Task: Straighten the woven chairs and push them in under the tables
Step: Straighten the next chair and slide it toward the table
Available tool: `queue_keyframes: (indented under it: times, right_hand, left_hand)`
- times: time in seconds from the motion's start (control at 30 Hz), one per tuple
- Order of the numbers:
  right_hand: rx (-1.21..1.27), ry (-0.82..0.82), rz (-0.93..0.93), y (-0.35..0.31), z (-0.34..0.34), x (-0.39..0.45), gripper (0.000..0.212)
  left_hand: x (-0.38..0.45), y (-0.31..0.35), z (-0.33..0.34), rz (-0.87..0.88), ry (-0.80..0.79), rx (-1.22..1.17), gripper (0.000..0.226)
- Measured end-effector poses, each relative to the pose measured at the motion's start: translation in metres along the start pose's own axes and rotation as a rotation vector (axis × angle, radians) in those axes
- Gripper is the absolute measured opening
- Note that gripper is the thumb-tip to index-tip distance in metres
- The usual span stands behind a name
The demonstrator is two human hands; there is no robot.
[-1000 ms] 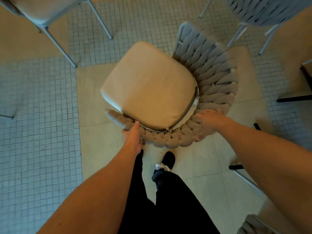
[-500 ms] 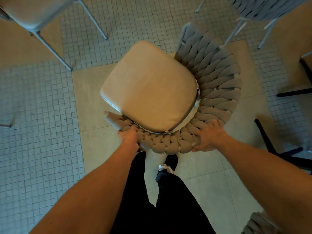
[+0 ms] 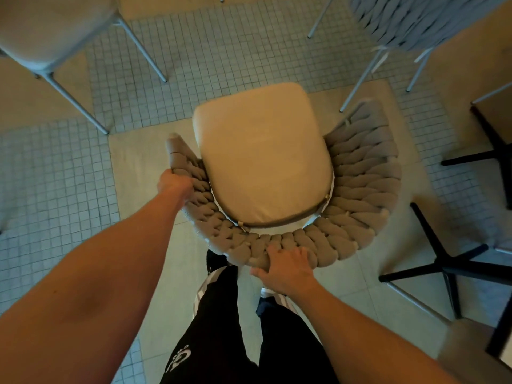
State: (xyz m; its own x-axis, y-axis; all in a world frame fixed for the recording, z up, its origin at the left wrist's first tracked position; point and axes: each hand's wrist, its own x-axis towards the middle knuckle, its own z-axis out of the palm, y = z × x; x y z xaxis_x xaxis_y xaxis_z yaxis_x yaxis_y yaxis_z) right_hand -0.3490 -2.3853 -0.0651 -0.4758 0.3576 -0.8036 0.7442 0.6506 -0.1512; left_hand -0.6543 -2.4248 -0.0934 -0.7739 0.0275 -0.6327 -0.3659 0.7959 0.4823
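I am standing over a woven chair (image 3: 360, 189) at the centre of the frame, its beige seat cushion (image 3: 263, 159) facing up and its front edge pointing toward the top of the frame. My left hand (image 3: 175, 182) is gripping the braided rim on the chair's left side, fingers wrapped over the weave. My right hand (image 3: 285, 266) is closing over the bottom curve of the woven back, just below the cushion, with the thumb underneath. A second chair (image 3: 50, 31) is sitting at the upper left, and a third woven chair (image 3: 415, 20) at the upper right, both near but not touching mine. A black table base (image 3: 443, 261) is standing at the right, just beside the chair's back. My dark trousers (image 3: 216, 328) are showing at bottom centre.
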Motion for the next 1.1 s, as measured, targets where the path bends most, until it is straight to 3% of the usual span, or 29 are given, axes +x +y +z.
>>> queue_keyframes:
  times: [0.33, 0.57, 0.73, 0.87, 1.0, 1.1]
  right_hand:
    - [0.069, 0.082, -0.002, -0.023, -0.017, 0.02, 0.054]
    - [0.049, 0.117, -0.118, -0.025, -0.026, 0.03, 0.048]
    - [-0.068, 0.012, -0.242, 0.02, -0.034, 0.032, 0.059]
    - [-0.183, -0.054, -0.211, 0.065, -0.051, 0.031, 0.066]
    - [-0.352, -0.113, -0.147, 0.112, -0.068, 0.029, 0.079]
    - [-0.482, -0.14, -0.1, 0.144, -0.084, 0.027, 0.085]
  left_hand:
    - [0.028, 0.059, 0.012, 0.168, -0.079, 0.147, 0.047]
    - [0.023, 0.053, 0.007, 0.256, -0.095, -0.018, 0.066]
    - [-0.011, 0.018, 0.019, 0.073, -0.087, -0.2, 0.06]
    - [-0.034, -0.018, 0.035, -0.124, -0.093, -0.368, 0.061]
    - [-0.065, -0.042, 0.053, -0.224, -0.054, -0.53, 0.046]
    - [-0.082, -0.056, 0.069, -0.295, -0.039, -0.635, 0.052]
